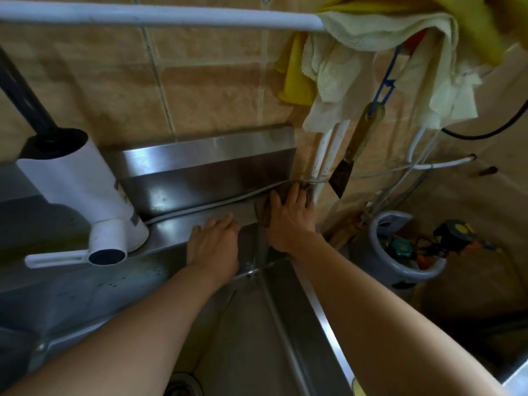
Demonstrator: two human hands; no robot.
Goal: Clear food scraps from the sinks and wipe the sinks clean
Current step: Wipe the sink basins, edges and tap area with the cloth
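Your right hand (288,221) lies palm down on a dark brown cloth (264,212) at the far right corner of the sink's back ledge (177,234). Fingers straight and spread, pressing the cloth flat against the steel; the fingertips reach to where the ledge meets the splashback (205,164). Only the cloth's left edge and a bit past the fingertips show; the rest is under the hand.

Your left hand (214,244) rests on the same ledge just left of the right hand, close but apart. Fingers are loosely bent with the tips on the steel near the front edge of the ledge; it holds nothing.

The sink (257,324) runs below both forearms, steel walls dull and streaked. Its drain (183,384) shows at the near edge, partly cut off. No scraps can be made out in the part of the sink that shows.

A thin grey cable (217,202) runs along the back of the ledge, at the foot of the splashback, toward the right corner. A white tap heater (83,195) stands at the left end of the ledge, spout pointing toward you.

Above, a white rail (157,15) carries pale mesh cloths (371,47) and a yellow cloth (297,78) at its right end. A scraper (354,150) hangs from a blue tie against the tiled wall, just right of the splashback's edge. A grey gas cylinder (400,247) stands on the floor to the right of the sink.
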